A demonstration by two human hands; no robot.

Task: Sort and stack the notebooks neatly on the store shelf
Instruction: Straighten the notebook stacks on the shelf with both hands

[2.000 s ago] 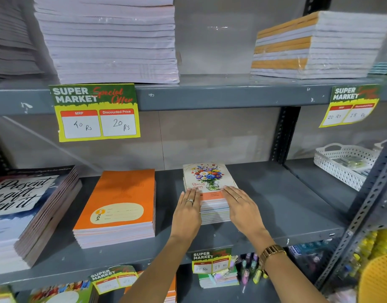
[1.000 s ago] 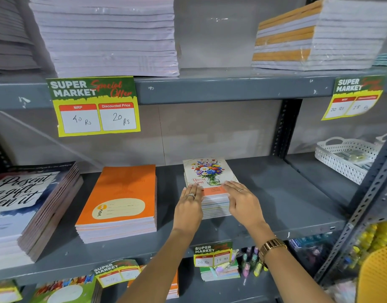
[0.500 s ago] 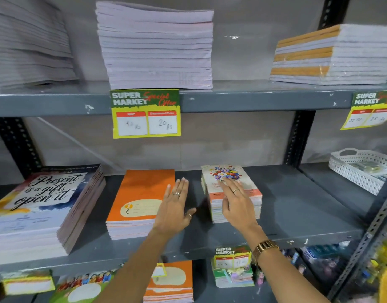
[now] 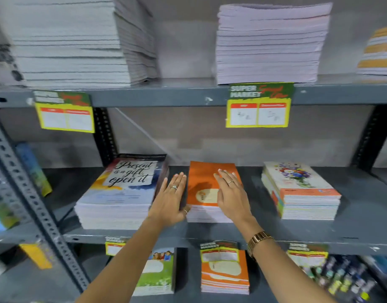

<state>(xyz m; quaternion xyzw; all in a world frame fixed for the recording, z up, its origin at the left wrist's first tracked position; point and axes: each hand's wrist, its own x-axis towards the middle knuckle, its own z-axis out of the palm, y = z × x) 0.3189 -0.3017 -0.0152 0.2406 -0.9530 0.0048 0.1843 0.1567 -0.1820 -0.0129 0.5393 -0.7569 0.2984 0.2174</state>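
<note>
A stack of orange notebooks sits mid-shelf on the grey middle shelf. My left hand lies flat against the stack's left side, fingers spread, thumb at its front corner. My right hand hovers flat over the stack's right part, fingers apart, holding nothing. The floral notebook stack stands to the right, untouched. A larger stack with the cover "Present is a gift, open it" lies to the left.
Tall pale notebook piles fill the upper shelf, with yellow price tags on its edge. More notebooks, orange and green, lie on the lower shelf. A perforated upright stands at left.
Both hands left the floral stack and moved left to the orange stack. The view has swung left, so the floral stack now lies to the right.
</note>
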